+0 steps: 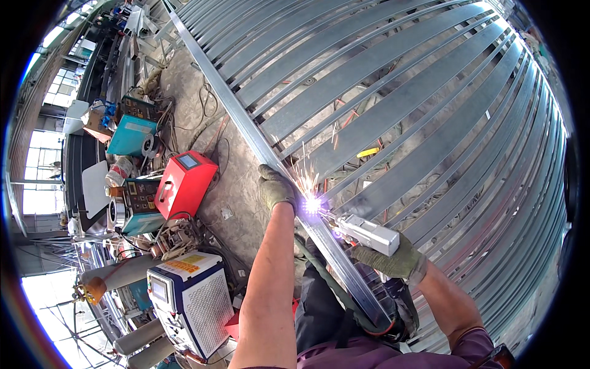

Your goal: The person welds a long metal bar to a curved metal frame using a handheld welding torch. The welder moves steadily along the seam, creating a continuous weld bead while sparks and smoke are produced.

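Note:
My left hand (276,189), in a green work glove, is closed on a long galvanized metal rail (236,114), just beside a bright weld spot. In my right hand (396,258), gloved alike, is a boxy silver handheld welding gun (369,234). Its nozzle points left at the rail, where a violet-white glare and flying sparks (307,181) hide the joint. Flat metal slats (344,107) run off from the rail toward the right, side by side with gaps between them.
Left of the rail stand a red machine (186,184), teal machines (133,132) and a white-and-blue cabinet (196,301). Cables cross the concrete floor (230,190). Gas cylinders (126,270) lie at the lower left. A yellow object (368,152) shows beneath the slats. A thick hose (329,280) runs beside my leg.

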A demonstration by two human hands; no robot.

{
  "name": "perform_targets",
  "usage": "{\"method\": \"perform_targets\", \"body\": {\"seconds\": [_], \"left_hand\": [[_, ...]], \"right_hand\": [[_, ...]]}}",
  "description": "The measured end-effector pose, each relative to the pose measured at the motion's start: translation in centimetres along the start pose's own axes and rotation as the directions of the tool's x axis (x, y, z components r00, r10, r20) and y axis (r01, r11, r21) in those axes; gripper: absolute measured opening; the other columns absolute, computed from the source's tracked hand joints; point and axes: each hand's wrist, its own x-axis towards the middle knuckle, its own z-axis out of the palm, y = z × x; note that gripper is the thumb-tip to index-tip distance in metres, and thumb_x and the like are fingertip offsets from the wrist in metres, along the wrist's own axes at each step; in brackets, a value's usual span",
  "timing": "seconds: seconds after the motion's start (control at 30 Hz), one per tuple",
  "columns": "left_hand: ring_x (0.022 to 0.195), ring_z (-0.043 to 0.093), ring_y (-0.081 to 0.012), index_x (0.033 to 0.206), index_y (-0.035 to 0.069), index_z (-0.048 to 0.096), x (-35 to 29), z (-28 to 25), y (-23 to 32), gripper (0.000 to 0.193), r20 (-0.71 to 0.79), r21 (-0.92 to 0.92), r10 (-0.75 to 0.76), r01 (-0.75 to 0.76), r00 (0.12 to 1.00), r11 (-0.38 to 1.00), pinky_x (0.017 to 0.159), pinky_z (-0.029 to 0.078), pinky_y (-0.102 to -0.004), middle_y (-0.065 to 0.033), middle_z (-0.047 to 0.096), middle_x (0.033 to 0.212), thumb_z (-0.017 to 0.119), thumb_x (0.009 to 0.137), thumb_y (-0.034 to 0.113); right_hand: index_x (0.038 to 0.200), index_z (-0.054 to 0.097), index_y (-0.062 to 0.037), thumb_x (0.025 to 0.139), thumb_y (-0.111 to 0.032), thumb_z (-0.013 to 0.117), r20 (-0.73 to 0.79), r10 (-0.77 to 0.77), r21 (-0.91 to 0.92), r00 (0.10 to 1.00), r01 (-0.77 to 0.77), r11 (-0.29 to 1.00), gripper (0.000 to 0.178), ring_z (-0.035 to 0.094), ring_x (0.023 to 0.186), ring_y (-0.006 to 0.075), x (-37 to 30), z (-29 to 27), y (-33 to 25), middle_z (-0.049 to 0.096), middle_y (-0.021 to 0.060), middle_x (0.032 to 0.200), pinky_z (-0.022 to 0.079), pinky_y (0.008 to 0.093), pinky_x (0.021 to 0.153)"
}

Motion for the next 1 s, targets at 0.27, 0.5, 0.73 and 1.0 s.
{"method": "perform_targets", "body": {"seconds": [0.27, 0.5, 0.73, 1.0], "left_hand": [[0.11, 0.071, -0.0409, 0.124, -0.003, 0.072, 0.5, 0.1, -0.7, 0.08, -0.023, 0.019, 0.021, -0.021, 1.0, 1.0, 0.1, 0.053, -0.0471, -0.0233, 0.076, 0.119, 0.034, 0.111, 0.067], [0.101, 0.072, -0.0362, 0.12, -0.002, 0.073, 2.2, 0.7, -2.0, 0.073, -0.015, -0.103, -0.049, 0.047, 0.999, 0.994, 0.091, 0.056, -0.0455, -0.0213, 0.077, 0.111, 0.039, 0.112, 0.062], [0.105, 0.07, -0.0297, 0.126, -0.001, 0.072, 1.9, 1.1, -2.2, 0.071, 0.017, -0.153, -0.021, 0.023, 1.0, 0.988, 0.096, 0.054, -0.042, -0.0163, 0.076, 0.119, 0.042, 0.112, 0.061], [0.11, 0.068, -0.0291, 0.136, 0.0, 0.067, 0.8, 0.3, -1.1, 0.074, 0.066, -0.081, -0.017, 0.023, 0.998, 0.996, 0.1, 0.053, -0.0413, -0.0162, 0.073, 0.128, 0.041, 0.111, 0.064]], "right_hand": [[0.142, 0.068, -0.0113, 0.097, -0.044, 0.08, 0.016, 0.026, -0.047, 1.0, -0.025, 0.999, 0.057, 0.075, 0.114, 0.0227, -0.4, -0.4, -0.8, 0.078, 0.0119, 0.125, 0.059, 0.0345, 0.096], [0.143, 0.068, -0.0101, 0.096, -0.041, 0.083, 0.009, 0.048, 0.045, 0.999, -0.049, 0.998, 0.058, 0.074, 0.115, 0.0193, -0.7, -0.3, -1.1, 0.078, 0.011, 0.126, 0.058, 0.0326, 0.097], [0.141, 0.069, -0.008, 0.095, -0.035, 0.086, 0.018, 0.054, 0.176, 0.998, -0.057, 0.983, 0.055, 0.074, 0.114, 0.0168, -0.9, -0.4, -1.3, 0.078, 0.0111, 0.125, 0.059, 0.0316, 0.097], [0.13, 0.074, -0.0047, 0.096, -0.023, 0.086, -0.041, 0.17, 0.3, 0.985, -0.151, 0.942, 0.041, 0.074, 0.096, 0.0115, -3.3, -0.8, -1.4, 0.081, 0.0039, 0.106, 0.06, 0.0303, 0.081]]}}
